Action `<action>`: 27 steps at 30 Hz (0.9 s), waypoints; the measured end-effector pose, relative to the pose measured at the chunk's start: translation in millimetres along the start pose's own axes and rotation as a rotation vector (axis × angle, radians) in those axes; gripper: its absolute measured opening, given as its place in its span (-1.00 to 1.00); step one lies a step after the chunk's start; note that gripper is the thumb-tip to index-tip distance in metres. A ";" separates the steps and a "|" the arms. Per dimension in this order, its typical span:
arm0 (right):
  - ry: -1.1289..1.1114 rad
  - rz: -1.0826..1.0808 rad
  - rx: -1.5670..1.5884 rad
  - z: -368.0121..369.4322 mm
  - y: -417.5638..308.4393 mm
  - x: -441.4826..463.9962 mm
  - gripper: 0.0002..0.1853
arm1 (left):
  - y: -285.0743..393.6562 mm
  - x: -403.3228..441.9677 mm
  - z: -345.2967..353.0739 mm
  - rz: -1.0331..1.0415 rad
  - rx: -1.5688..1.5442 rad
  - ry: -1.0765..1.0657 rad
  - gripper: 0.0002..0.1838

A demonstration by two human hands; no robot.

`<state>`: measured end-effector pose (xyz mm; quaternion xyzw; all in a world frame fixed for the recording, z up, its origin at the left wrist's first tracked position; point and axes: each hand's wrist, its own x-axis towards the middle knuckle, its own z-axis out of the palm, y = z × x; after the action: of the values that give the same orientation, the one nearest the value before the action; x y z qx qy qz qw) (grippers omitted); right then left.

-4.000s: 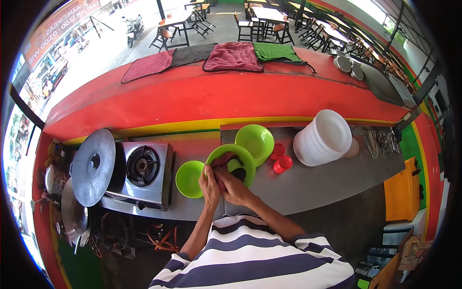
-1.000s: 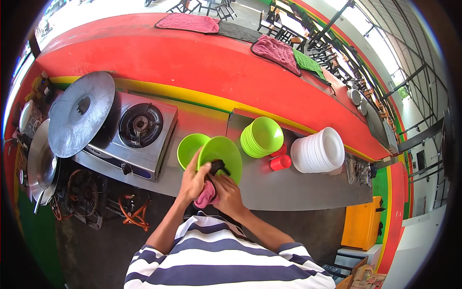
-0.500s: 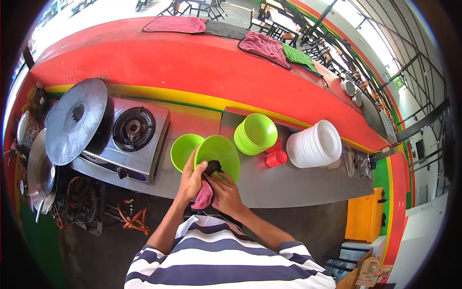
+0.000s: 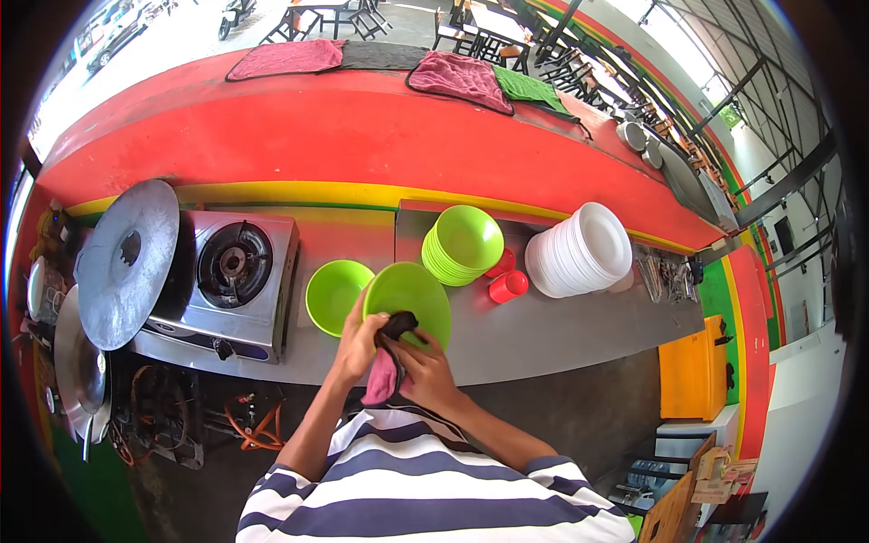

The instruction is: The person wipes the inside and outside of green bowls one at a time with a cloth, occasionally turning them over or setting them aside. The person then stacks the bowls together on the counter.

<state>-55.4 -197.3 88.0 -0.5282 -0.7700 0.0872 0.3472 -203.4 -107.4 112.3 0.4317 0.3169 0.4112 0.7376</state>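
My left hand (image 4: 359,342) grips the near left rim of a green bowl (image 4: 407,288), which is tilted over the counter. In my right hand (image 4: 425,369) is a pink and black cloth (image 4: 384,378), its dark part pressed against the inside of that bowl and the pink part hanging below. The right fingertips are partly hidden by the cloth and the bowl. Just left of the held bowl, a second green bowl (image 4: 333,299) sits on the metal counter (image 4: 507,339). A stack of green bowls (image 4: 462,246) stands behind, to the right.
Two red cups (image 4: 509,287) lie between the green stack and a leaning stack of white dishes (image 4: 584,251). Cutlery (image 4: 665,276) lies at the counter's right end. A gas stove (image 4: 231,271) and large metal disc (image 4: 131,262) are left. Cloths (image 4: 459,80) drape the red wall (image 4: 299,136).
The head view has turned slightly, so the counter items sit further left in the picture. Both hands stay at the bowl, with the cloth shifted slightly inside it.
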 end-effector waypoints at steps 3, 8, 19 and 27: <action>-0.071 -0.050 -0.121 -10.4 17.0 -10.0 -0.38 | 3.1 2.9 -21.6 -0.024 0.085 0.038 -0.26; -0.039 -0.055 0.023 -24.5 20.4 5.5 -0.30 | 3.2 6.4 -16.8 -0.006 0.105 0.114 -0.32; 0.374 0.615 1.473 -27.1 -8.5 -9.2 -0.28 | 7.8 1.1 -25.4 0.066 -0.065 0.247 -0.41; 0.380 0.595 0.993 -35.0 5.6 -1.5 -0.49 | -14.2 -4.4 -24.6 -0.081 0.041 0.240 -0.47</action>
<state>-28.9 -204.4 110.6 -0.5019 -0.3812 0.4334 0.6442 -220.9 -106.1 89.6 0.3811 0.4283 0.4231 0.7016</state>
